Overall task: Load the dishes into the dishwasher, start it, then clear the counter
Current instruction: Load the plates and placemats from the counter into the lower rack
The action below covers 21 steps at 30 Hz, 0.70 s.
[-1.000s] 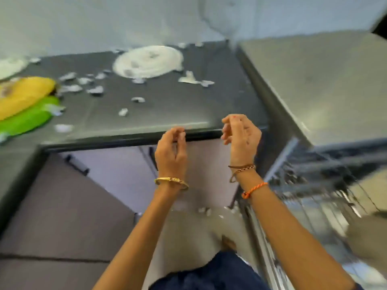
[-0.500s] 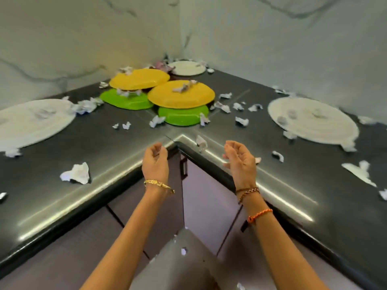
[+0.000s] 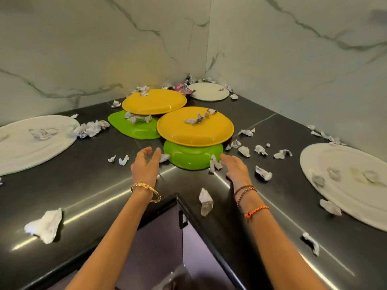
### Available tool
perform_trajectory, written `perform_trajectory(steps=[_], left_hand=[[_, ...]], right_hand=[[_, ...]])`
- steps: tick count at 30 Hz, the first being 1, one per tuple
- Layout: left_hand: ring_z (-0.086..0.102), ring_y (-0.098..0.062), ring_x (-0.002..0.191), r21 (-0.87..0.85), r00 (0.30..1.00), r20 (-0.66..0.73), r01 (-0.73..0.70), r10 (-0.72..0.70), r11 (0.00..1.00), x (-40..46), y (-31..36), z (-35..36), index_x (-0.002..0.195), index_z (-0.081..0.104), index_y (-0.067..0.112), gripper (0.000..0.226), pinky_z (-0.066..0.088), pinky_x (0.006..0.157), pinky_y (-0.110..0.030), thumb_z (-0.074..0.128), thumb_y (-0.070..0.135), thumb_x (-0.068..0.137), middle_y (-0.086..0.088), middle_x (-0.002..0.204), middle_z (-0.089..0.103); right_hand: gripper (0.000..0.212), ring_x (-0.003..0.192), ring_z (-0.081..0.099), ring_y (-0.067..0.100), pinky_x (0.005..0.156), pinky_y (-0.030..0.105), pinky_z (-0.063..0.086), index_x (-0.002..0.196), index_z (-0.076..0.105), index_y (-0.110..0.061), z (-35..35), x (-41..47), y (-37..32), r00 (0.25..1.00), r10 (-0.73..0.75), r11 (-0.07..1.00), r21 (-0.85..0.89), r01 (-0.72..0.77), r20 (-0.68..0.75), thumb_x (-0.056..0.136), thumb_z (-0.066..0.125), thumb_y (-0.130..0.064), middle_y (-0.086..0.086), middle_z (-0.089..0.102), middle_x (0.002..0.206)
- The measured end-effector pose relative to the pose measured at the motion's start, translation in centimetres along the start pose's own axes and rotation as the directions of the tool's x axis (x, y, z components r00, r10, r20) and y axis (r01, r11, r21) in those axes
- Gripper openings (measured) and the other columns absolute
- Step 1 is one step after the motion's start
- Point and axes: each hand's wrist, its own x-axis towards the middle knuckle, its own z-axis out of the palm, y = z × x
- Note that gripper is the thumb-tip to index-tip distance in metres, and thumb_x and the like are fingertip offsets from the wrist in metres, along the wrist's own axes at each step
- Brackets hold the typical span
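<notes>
A large white platter [image 3: 31,143] lies at 9 o'clock on the dark corner counter [image 3: 88,193]. A crumpled paper scrap [image 3: 45,226] sits at 8 o'clock. At 12 o'clock, a yellow plate [image 3: 154,101] rests on a green dish [image 3: 136,127]; just right of it, a second yellow plate [image 3: 194,127] rests on a green bowl [image 3: 192,156]. Left hand [image 3: 145,166]: fingers spread, loosely curved, holding nothing, just left of the green bowl. Right hand [image 3: 236,169]: fingers extended, holding nothing, at the bowl's right edge; contact cannot be determined. A small white plate [image 3: 208,92] sits in the far corner. A second white platter [image 3: 345,183] lies at 3 o'clock.
</notes>
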Motion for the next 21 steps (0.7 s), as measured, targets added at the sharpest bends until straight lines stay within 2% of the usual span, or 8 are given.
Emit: perform_trajectory(steps=[3, 5, 7, 11, 15, 17, 19, 21], left_hand=[[0.039, -0.027, 0.128, 0.221, 0.996, 0.087, -0.002, -0.018, 0.975, 4.2, -0.2, 1.7, 0.129, 0.050, 0.010, 0.053, 0.034, 0.106, -0.041, 0.055, 0.044, 0.088, -0.009, 0.131, 0.051], [0.047, -0.031, 0.117, 0.290, 0.986, 0.149, 0.031, -0.077, 0.957, 6.3, 0.2, 3.0, 0.112, 0.059, 0.007, 0.046, 0.037, 0.094, -0.041, 0.051, 0.047, 0.090, -0.010, 0.112, 0.058], [0.049, -0.031, 0.089, 0.264, 0.977, 0.179, 0.065, -0.115, 0.962, 8.3, 1.2, 4.5, 0.073, 0.052, 0.006, 0.042, 0.033, 0.072, -0.039, 0.048, 0.044, 0.092, -0.011, 0.076, 0.050], [0.050, -0.033, 0.089, 0.163, 0.955, 0.058, 0.279, -0.291, 0.946, 12.2, 1.5, 6.3, 0.072, 0.055, -0.003, 0.040, 0.039, 0.080, -0.041, 0.053, 0.031, 0.092, -0.018, 0.078, 0.053], [0.044, -0.025, 0.082, 0.172, 0.938, 0.030, 0.335, -0.345, 0.926, 13.7, 0.9, 7.0, 0.061, 0.047, -0.001, 0.037, 0.031, 0.067, -0.027, 0.052, 0.018, 0.093, -0.015, 0.068, 0.048], [0.049, -0.026, 0.092, 0.213, 0.943, 0.101, 0.291, -0.318, 0.933, 13.7, 1.1, 7.3, 0.089, 0.059, -0.005, 0.026, 0.033, 0.070, -0.028, 0.049, 0.018, 0.095, -0.014, 0.092, 0.058], [0.051, -0.029, 0.115, 0.162, 0.935, 0.165, 0.289, -0.315, 0.943, 14.1, 1.2, 7.4, 0.124, 0.053, 0.001, 0.034, 0.039, 0.090, -0.032, 0.050, 0.016, 0.095, -0.012, 0.125, 0.055], [0.045, -0.028, 0.125, 0.137, 0.915, 0.234, 0.303, -0.328, 0.943, 14.7, 1.4, 7.8, 0.134, 0.043, 0.003, 0.041, 0.036, 0.099, -0.032, 0.049, 0.014, 0.095, -0.013, 0.137, 0.047]], right_hand=[[0.066, 0.133, 0.035, 0.023, 0.107, 0.038, 0.033, 0.142, 0.028, -0.009, 1.2, 3.4, -1.0, 1.000, -0.003, 1.000, 0.005, 0.003, -0.020, 0.088, 0.057, -0.033, 0.007, 0.033, 0.148], [0.062, 0.128, 0.040, 0.028, 0.095, 0.035, 0.037, 0.137, 0.035, -0.002, 1.9, 5.1, -1.9, 0.999, 0.024, 1.000, 0.007, -0.023, -0.043, 0.089, 0.057, -0.033, 0.014, 0.039, 0.143], [0.057, 0.122, 0.044, 0.034, 0.091, 0.039, 0.039, 0.130, 0.041, 0.007, 2.3, 7.0, -2.7, 0.991, 0.062, 0.998, 0.026, -0.060, -0.115, 0.089, 0.056, -0.031, 0.023, 0.044, 0.135], [0.048, 0.112, 0.050, 0.042, 0.091, 0.050, 0.041, 0.120, 0.047, 0.016, 2.7, 10.0, -3.4, 0.964, 0.109, 0.992, 0.086, -0.091, -0.244, 0.089, 0.057, -0.019, 0.034, 0.049, 0.123], [0.023, 0.064, 0.037, 0.024, 0.056, 0.029, 0.031, 0.065, 0.049, 0.004, 3.3, 11.1, -3.4, 0.937, 0.104, 0.995, 0.030, -0.100, -0.334, 0.087, 0.053, -0.004, 0.026, 0.042, 0.069], [0.018, 0.071, 0.042, 0.021, 0.056, 0.027, 0.035, 0.086, 0.059, 0.011, 3.2, 11.5, -3.2, 0.934, 0.078, 0.995, -0.027, -0.094, -0.348, 0.089, 0.050, -0.004, 0.029, 0.056, 0.087], [0.028, 0.086, 0.048, 0.019, 0.076, 0.030, 0.044, 0.115, 0.056, 0.005, 2.6, 11.9, -3.1, 0.939, 0.087, 0.992, -0.062, -0.113, -0.334, 0.093, 0.047, -0.009, 0.021, 0.060, 0.117], [0.034, 0.101, 0.051, 0.025, 0.094, 0.037, 0.042, 0.126, 0.049, -0.001, 1.7, 12.2, -3.2, 0.932, 0.152, 0.981, -0.065, -0.183, -0.329, 0.095, 0.044, -0.014, 0.018, 0.053, 0.128]])
